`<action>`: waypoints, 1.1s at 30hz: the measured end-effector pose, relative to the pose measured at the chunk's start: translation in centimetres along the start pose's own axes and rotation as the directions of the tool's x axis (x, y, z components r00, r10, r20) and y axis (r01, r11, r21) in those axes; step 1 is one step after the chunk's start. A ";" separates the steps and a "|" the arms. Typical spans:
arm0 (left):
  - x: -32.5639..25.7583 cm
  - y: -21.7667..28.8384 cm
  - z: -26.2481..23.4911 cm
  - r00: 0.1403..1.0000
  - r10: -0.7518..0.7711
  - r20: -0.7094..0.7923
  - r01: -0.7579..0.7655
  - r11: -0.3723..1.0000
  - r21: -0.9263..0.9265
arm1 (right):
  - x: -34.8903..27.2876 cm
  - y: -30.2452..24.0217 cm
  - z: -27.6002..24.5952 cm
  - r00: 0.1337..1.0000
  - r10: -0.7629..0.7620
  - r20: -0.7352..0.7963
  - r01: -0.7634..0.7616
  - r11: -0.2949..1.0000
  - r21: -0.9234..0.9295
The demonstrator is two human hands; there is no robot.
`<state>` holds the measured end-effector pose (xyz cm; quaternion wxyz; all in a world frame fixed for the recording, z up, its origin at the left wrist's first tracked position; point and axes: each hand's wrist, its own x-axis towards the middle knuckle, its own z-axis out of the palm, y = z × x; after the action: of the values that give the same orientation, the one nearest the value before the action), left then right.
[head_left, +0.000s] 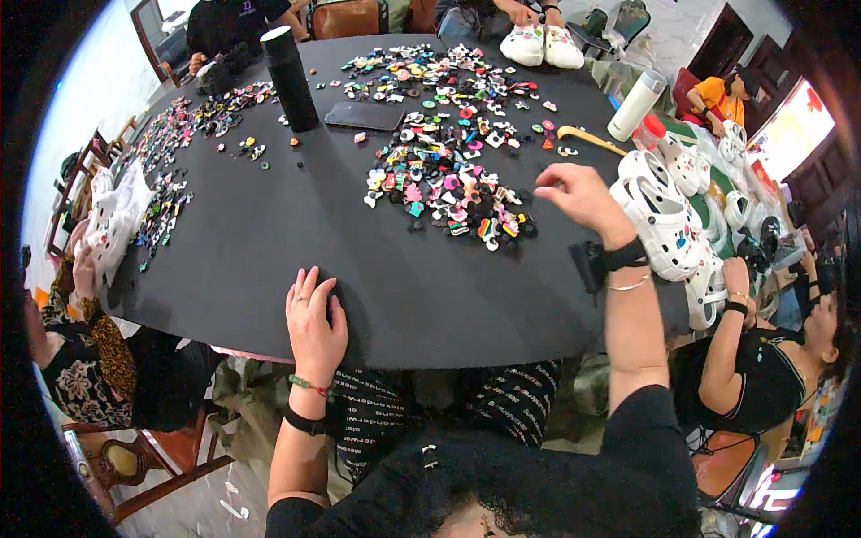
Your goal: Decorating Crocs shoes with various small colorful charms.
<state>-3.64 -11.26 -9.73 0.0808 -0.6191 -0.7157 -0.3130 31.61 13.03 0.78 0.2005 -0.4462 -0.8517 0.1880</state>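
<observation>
Across the black table, risks tipping the tall black bottle, far and left, through any long reach that way. Rests the left hand palm down by the near edge, fingers slightly spread, wide and holding nothing. Risks scattering or mixing the loose charms, heaped mid-table and just left of the right hand, by sweeping low or dragging the wrist box. Bends that right hand leftward over the table, thumb and fingers drawn narrow; cannot tell of anything small between the tips. Risks nudging the shoes, piled just right of the wrist, by swinging the forearm outward.
</observation>
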 end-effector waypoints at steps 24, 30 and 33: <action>0.5 0.8 -0.1 0.999 -0.026 0.039 0.024 0.999 0.042 | -1.9 -1.5 8.4 0.969 -0.245 0.013 0.243 0.965 0.101; 0.5 0.6 -0.1 0.999 -0.021 0.036 0.019 0.998 0.056 | -1.8 -1.3 7.6 0.964 -0.256 0.073 0.247 0.962 0.112; 0.4 0.7 -0.1 0.999 -0.025 0.039 0.023 0.998 0.055 | -1.9 -0.9 6.9 0.979 -0.180 0.097 0.161 0.972 0.171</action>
<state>-3.10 -10.97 -9.24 0.0796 -0.6142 -0.7327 -0.2822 28.48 10.02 -4.96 0.2036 -0.3422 -0.8787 0.2634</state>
